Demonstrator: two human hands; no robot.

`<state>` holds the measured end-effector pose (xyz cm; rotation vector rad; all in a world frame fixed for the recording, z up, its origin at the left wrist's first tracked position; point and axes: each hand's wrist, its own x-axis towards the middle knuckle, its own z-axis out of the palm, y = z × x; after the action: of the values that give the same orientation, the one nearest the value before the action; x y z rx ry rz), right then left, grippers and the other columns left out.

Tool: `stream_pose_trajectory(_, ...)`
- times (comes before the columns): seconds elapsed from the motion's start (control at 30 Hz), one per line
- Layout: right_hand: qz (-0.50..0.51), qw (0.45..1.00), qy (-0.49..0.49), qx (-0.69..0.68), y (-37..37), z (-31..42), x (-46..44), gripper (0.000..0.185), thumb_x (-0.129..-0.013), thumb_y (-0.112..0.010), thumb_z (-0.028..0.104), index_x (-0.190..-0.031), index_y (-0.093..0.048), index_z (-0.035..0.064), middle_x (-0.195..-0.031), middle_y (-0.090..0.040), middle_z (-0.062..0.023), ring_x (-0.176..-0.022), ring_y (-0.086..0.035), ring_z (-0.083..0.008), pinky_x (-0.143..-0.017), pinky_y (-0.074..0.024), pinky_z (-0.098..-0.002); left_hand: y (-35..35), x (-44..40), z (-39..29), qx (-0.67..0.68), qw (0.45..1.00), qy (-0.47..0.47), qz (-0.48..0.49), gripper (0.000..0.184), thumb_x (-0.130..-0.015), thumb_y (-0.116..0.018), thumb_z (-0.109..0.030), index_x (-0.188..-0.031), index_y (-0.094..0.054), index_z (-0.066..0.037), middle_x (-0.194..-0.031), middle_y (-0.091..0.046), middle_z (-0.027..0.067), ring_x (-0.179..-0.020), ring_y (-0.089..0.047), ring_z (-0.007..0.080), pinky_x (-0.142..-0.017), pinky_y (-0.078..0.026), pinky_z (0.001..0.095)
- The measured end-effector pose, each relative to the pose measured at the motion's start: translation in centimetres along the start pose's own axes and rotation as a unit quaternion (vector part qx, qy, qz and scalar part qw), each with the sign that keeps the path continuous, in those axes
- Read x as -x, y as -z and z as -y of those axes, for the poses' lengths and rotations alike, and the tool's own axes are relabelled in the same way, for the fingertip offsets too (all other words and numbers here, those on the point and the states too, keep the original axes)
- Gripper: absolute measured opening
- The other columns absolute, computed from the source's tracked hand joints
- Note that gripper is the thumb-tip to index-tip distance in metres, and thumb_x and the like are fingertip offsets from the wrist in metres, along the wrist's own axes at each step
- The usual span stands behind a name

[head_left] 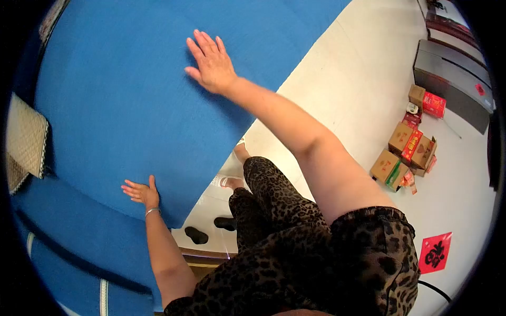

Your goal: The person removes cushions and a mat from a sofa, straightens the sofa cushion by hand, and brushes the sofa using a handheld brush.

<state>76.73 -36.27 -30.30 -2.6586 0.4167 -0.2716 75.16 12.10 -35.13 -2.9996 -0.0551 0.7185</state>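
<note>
Head camera view: a blue cloth (pixel 121 105) covers the left and middle of the picture, its straight edge running diagonally beside the pale floor (pixel 327 84). The right hand (pixel 211 66) is over the cloth toward the top, palm down, fingers slightly parted and thumb apart, gripping nothing. The left hand (pixel 142 194) is over the lower part, near a fold, thumb well apart from the fingers, also gripping nothing (a thin bracelet (pixel 153 211) circles that wrist). Whether either palm presses on the cloth cannot be told. At the far left, a woven mat (pixel 26 138) adjoins the cloth. Two dark shoe-shaped items (pixel 196 235) lie on the floor near the cloth's lower corner. Cardboard boxes (pixel 400 136) stand grouped at right, and a red paper (pixel 436 253) with black marking shows below them.
</note>
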Motion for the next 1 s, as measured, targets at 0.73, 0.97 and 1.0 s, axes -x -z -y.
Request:
stream_pose_trajectory(0.73,0.044,0.995,-0.067,0.066,1.3,-7.0,-0.6,0.075,-0.085,-0.055,0.051,-0.146,-0.032,0.0142,-0.155,-0.017,-0.0145,-0.144,-0.012,-0.0316,-0.110,-0.0074,-0.0653,4.5,1.6,-7.2,0.033,0.994,-0.054,-0.088,0.092,-0.086,-0.061,-0.051,-0.150,-0.014,-0.002,-0.152,-0.008,0.0308,-0.141,-0.009,0.0446,-0.111,-0.013,0.0570)
stream_pose_trajectory(0.97,0.083,0.991,-0.088,0.063,1.1,-6.3,-0.2,0.071,-0.086,-0.050,0.051,-0.146,-0.031,0.0177,-0.157,-0.014,-0.0112,-0.145,-0.009,-0.0286,-0.110,-0.0058,-0.0644,9.4,2.8,-39.1,0.227,0.860,-0.452,-0.065,0.068,-0.088,-0.059,-0.029,-0.146,-0.031,-0.005,-0.153,-0.016,0.0252,-0.142,-0.011,0.0437,-0.112,-0.011,0.0558)
stream_pose_trajectory(1.0,0.080,0.990,-0.089,0.069,0.9,-6.4,-0.2,0.070,-0.086,-0.049,0.051,-0.146,-0.032,0.0180,-0.156,-0.015,-0.0109,-0.145,-0.010,-0.0283,-0.110,-0.0063,-0.0649,9.0,1.1,-42.1,0.233,0.864,-0.439,-0.075,0.065,-0.089,-0.056,-0.034,-0.145,-0.034,-0.008,-0.154,-0.019,0.0209,-0.142,-0.013,0.0408,-0.112,-0.012,0.0561)
